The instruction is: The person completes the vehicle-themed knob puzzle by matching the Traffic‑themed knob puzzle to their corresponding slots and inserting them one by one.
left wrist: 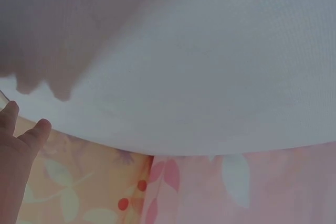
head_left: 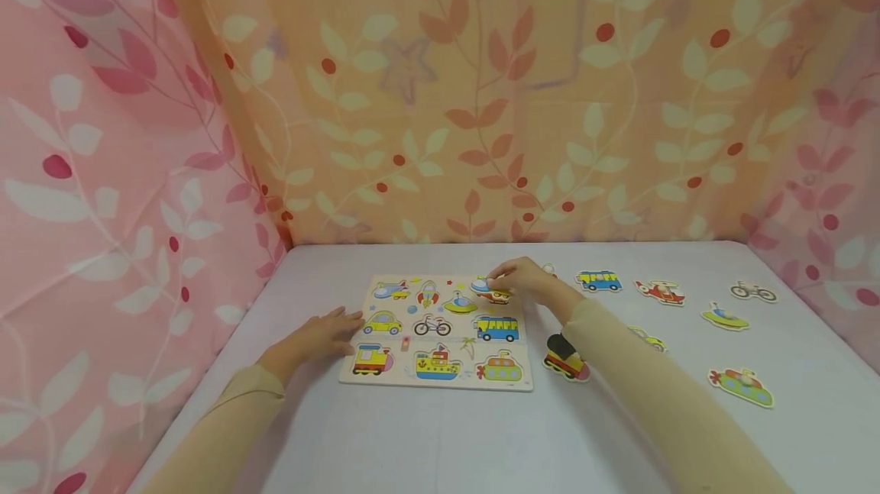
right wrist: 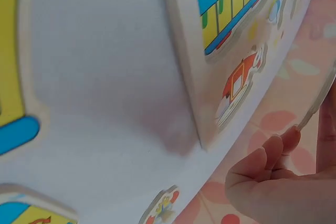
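A wooden puzzle board [head_left: 404,381] printed with vehicles lies flat on the table. At its left edge rests my left hand [head_left: 312,341], fingers spread and fairly straight; part of this hand [left wrist: 18,153] shows in the left wrist view. Over the board's top right corner, my right hand [head_left: 525,279] pinches a flat puzzle piece [head_left: 484,287] with blue and yellow on it, near the printed helicopter [right wrist: 239,85]. In the right wrist view the piece appears only as a thin wooden edge [right wrist: 321,95], so its full picture is hidden.
Loose pieces lie right of the board: a train [head_left: 565,360], bus [head_left: 600,281], helicopter [head_left: 661,292], bicycle [head_left: 753,292], flying saucer [head_left: 726,316], submarine [head_left: 742,387] and a car [head_left: 649,338] partly behind the right forearm. Patterned curtains [head_left: 481,97] surround the table.
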`<state>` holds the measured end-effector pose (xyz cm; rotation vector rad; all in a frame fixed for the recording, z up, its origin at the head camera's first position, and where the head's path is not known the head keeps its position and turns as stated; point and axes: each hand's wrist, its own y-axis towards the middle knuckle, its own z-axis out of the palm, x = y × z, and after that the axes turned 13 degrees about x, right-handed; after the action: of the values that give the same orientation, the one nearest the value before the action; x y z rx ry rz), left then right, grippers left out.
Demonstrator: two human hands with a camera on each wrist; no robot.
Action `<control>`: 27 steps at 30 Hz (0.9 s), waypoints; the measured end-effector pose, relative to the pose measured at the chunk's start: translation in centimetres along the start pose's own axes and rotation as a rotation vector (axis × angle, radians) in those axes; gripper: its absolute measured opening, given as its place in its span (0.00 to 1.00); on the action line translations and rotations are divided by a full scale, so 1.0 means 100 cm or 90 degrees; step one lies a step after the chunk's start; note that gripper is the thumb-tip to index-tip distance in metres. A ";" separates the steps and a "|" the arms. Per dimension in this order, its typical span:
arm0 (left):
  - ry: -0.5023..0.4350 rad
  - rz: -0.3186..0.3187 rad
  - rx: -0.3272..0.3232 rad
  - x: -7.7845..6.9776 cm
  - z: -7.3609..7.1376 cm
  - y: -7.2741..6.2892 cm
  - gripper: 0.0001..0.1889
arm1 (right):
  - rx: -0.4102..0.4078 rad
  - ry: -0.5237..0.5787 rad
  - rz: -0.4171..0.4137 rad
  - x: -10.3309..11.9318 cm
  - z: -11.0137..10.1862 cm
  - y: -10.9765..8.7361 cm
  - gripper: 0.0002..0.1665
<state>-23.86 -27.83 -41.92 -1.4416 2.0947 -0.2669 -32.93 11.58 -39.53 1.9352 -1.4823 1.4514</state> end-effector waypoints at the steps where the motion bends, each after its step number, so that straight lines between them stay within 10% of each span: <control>1: 0.001 0.000 -0.001 0.000 0.000 0.000 0.33 | 0.000 0.005 -0.005 0.001 0.001 0.001 0.15; 27: -0.016 -0.018 -0.013 0.000 0.002 -0.001 0.34 | 0.012 0.002 0.031 0.025 0.039 0.037 0.16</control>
<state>-23.65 -27.88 -42.02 -1.4798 2.0634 -0.2375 -34.12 5.82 -40.29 1.9199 -1.5287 1.4939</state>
